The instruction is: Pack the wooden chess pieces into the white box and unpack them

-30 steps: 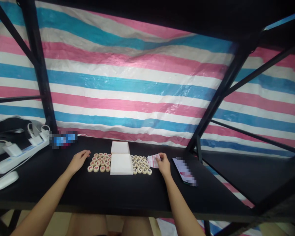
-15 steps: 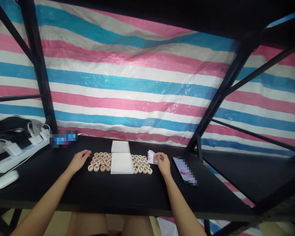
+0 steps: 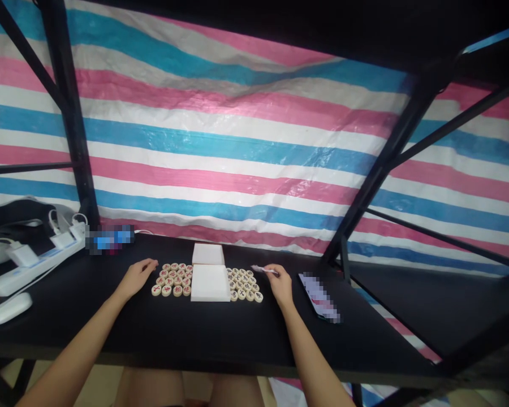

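Slip (image 3: 261, 269) pinched edge-on in right hand (image 3: 281, 284), beside black-marked pieces (image 3: 246, 286).
Left hand (image 3: 136, 277) angled inward on black table (image 3: 173, 333), fingers loosely extended, beside red-marked pieces (image 3: 178, 280).

On the table (image 3: 161, 336), two box halves (image 3: 210, 284), one behind the other, lie between the left pieces (image 3: 177, 281) and right pieces (image 3: 242, 294); a phone (image 3: 319, 297) lies farther right, a power strip (image 3: 46, 262) far left.

We see a striped tarpaulin (image 3: 220, 152) past the far edge of the black surface (image 3: 173, 333), behind black metal posts (image 3: 73, 141), pale floor (image 3: 106, 387) below.
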Demonstrator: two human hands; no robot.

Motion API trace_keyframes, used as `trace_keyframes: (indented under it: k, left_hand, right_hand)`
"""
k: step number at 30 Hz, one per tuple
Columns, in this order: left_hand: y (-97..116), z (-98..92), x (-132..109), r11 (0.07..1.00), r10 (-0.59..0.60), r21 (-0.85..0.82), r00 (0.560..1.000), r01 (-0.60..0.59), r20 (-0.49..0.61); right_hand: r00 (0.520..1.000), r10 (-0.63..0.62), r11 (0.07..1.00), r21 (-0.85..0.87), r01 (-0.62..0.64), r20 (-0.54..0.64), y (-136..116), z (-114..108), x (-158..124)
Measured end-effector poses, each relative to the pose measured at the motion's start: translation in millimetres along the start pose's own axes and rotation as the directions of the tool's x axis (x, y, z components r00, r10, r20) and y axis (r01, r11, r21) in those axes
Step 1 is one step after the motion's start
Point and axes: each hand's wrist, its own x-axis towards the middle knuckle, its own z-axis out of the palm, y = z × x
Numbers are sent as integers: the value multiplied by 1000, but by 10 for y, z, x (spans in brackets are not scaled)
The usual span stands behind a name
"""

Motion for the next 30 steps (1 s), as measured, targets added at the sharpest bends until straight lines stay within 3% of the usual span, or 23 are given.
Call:
trace_keyframes:
  k: [7,11,14,16,18,19,21,23,25,27,30]
  left_hand:
    - [21,-24,6,1000,20,5,999,-20,-33]
    - [331,37,-182,981,194,36,973,-191,-127]
    - [660,306,-454,966,171,-198,985,-165,12]
    - [827,549,-628,892,63,-448,966,57,249]
    - [926,748,-752,751,-5,-592,898,294,440]
    - [954,810,-791,701,11,-625,871,344,491]
    - [985,851,-836,654,51,-671,866,348,497]
    - [1005,815,-855,658,72,-698,899,283,433]
    - [1023,763,-868,678,73,-700,927,223,367]
    - [1035,738,-885,700,74,-688,939,192,337]
    - [1034,751,-911,719,69,-673,945,174,319]
  right_hand:
    - [984,-176,983,47,176,-15,-280,9,-26]
    - [963,-268,954,142,265,8,-633,39,-236]
    - [921,-385,905,222,362,66,-908,128,-568]
    - [883,-457,864,288,412,107,-1050,204,-818]
    - [848,-511,823,365,436,138,-1141,275,-1035]
    - [837,-522,815,387,432,165,-1167,303,-1120]
    - [826,-511,825,405,394,238,-1183,342,-1233]
    - [855,-428,869,395,300,292,-1165,362,-1281]
    - [914,-270,907,399,136,303,-1131,373,-1288]
    - [939,-65,887,450,-100,337,-1099,384,-1283]
    - [879,105,800,485,-353,466,-1085,403,-1288]
